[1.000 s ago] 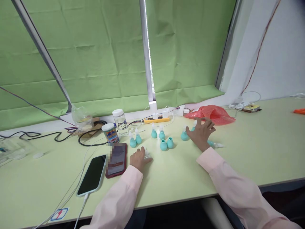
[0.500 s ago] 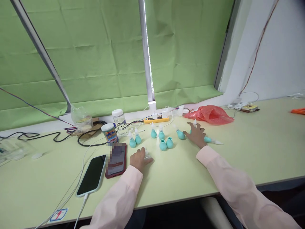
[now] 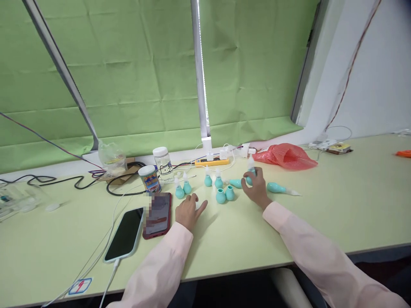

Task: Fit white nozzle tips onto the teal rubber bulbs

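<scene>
My right hand has its fingers closed around an upright teal squeeze bulb with a clear pointed nozzle, lifted just above the table. Palm down, my left hand has curled fingers and its thumb held out. A small whitish translucent piece shows between finger and thumb, mostly hidden. Between the hands stand two open-topped teal bulbs without nozzles. Behind them are two nozzled bulbs, and another nozzled pair stands beyond my left hand. Lying bulbs are left of my right hand and right of it.
Two phones lie at left, one dark-red-cased, one light-cased with a cable. Behind stand a labelled can and a clear white-lidded jar. A yellow power strip and red plastic bag lie along the back.
My right hand has closed on the standing bulb and brought it up and left. The bulb beside it now lies flatter. My left thumb has spread outward; that hand has barely moved.
</scene>
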The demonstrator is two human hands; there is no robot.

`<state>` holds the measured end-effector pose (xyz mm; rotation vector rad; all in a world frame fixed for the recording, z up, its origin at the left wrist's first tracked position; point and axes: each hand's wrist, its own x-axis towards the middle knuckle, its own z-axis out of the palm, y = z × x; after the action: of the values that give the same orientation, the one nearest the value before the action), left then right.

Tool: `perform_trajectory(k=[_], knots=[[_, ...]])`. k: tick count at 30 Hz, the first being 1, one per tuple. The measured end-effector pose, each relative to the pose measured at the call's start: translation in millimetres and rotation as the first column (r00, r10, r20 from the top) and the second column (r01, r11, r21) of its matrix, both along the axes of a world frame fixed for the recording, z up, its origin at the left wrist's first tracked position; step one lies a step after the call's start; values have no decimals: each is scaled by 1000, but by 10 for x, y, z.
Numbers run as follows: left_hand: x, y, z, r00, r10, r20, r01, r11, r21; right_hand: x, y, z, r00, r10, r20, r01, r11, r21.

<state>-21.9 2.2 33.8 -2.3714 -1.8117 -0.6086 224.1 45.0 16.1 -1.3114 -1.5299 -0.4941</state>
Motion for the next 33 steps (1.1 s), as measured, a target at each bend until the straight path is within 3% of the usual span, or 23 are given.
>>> perform_trajectory(k=[2,4,6,8,12,19,21,22,24,26,29,31,33], knots=[[-10,-29,28,989,-87,119,81,995,57,-219,-159,-21,973,206,103,-209,978,19],[-16,-50,38,942,-220,253,207,975,75,-427,-324,-70,880,390,271,-392,919,-50],[-10,-57,22,857,-340,388,355,934,34,-588,-461,-125,742,512,433,-492,855,-167],[13,-54,-12,759,-374,533,478,876,-67,-682,-547,-167,651,568,503,-520,817,-249],[81,-38,-64,581,-191,791,598,759,-256,-714,-586,-195,652,563,508,-501,822,-269],[83,16,-13,406,-3,914,728,605,-321,-702,-584,-195,684,548,481,-526,828,-193],[48,39,14,352,34,935,738,605,-300,-691,-565,-194,717,539,443,-530,833,-157],[29,47,28,345,30,938,705,651,-280,-682,-551,-193,739,533,411,-528,838,-138],[-8,57,47,407,-44,913,534,822,-199,-664,-520,-191,777,528,343,-521,845,-119],[-32,55,43,598,-130,791,305,950,-75,-652,-496,-190,791,534,299,-522,843,-125],[-32,51,-16,891,-132,435,129,991,37,-650,-485,-189,788,554,269,-532,832,-154],[-14,60,-75,969,-115,220,110,993,36,-656,-490,-187,787,563,252,-537,827,-169],[9,75,-131,988,-130,77,129,991,20,-663,-496,-183,785,569,243,-540,822,-180]])
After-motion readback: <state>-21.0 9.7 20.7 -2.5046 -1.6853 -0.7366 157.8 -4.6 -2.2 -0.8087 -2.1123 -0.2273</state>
